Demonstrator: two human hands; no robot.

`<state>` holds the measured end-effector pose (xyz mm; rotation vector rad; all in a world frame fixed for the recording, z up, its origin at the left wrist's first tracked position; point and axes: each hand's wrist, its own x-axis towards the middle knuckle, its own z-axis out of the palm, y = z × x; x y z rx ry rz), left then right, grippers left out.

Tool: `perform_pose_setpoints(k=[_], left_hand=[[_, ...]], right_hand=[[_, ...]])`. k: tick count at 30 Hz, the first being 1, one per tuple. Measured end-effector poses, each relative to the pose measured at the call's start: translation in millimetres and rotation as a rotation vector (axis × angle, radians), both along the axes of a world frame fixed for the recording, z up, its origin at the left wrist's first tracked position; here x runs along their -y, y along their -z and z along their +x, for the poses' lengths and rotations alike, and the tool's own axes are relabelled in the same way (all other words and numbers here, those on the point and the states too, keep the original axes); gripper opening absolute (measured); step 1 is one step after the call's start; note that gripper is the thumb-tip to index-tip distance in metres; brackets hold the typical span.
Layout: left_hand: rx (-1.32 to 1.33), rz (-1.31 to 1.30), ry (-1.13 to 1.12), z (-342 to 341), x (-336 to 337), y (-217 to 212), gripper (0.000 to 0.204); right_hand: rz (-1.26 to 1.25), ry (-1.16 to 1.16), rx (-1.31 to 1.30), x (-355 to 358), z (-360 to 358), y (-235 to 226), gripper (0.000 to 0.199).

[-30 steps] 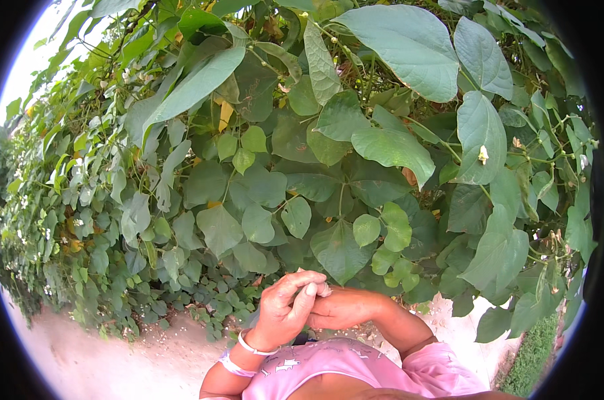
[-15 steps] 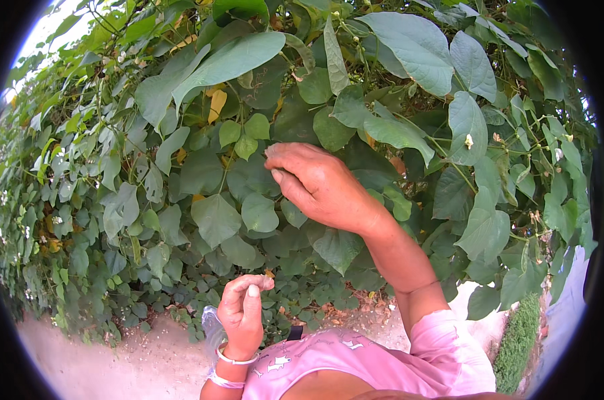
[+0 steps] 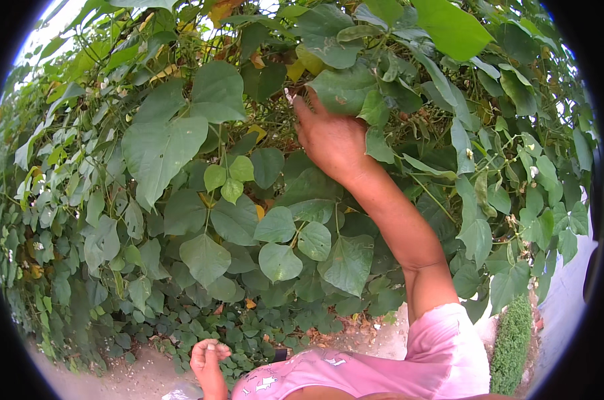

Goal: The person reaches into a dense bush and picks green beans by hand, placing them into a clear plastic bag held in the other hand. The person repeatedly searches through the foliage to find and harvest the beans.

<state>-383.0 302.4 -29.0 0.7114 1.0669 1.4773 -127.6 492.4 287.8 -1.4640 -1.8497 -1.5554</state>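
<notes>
My right hand (image 3: 334, 143) reaches up into a wall of climbing bean-like vines (image 3: 205, 260). Two of its fingers point upward, a little apart, and a broad green leaf (image 3: 345, 88) covers part of the others. Beside the foremost fingertip is a small whitish bit (image 3: 289, 95); whether it is a flower I cannot tell. Low down in front of my body, my left hand (image 3: 207, 357) is closed, fingers curled in toward the thumb. What it holds, if anything, is hidden. Close by that hand, clear plastic (image 3: 182, 392) shows at the lower edge.
Flat pods (image 3: 483, 193) and small pale flowers hang among leaves on the right. Below the vines lies bare ground (image 3: 132, 373) with dry leaves. A low green hedge strip (image 3: 513, 343) runs beside a pale surface (image 3: 568, 313) at right.
My right hand has moved up and deeper among the leaves, pushing foliage about. My left hand has dropped lower and to the left. The view has shifted slightly.
</notes>
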Motion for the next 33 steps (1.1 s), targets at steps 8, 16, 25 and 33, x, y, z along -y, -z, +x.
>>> perform_pose_setpoints(k=[8, 16, 25, 33], left_hand=[[0.048, -0.192, 0.017, -12.2, 7.6, 29.3, 0.011], [0.055, -0.213, 0.072, -1.5, 5.0, 45.3, 0.010], [0.039, -0.239, 0.082, 3.9, 4.2, 52.2, 0.010], [0.057, -0.218, 0.151, 7.6, -0.3, 39.5, 0.017]], right_hand=[[-0.038, 0.061, 0.174, 41.4, 12.2, -5.2, 0.038], [-0.080, 0.119, 0.156, 47.2, 27.4, -1.6, 0.039], [-0.067, 0.082, 0.149, 48.2, 39.5, 3.4, 0.039], [-0.070, 0.106, 0.124, 51.0, 49.8, 6.3, 0.040]])
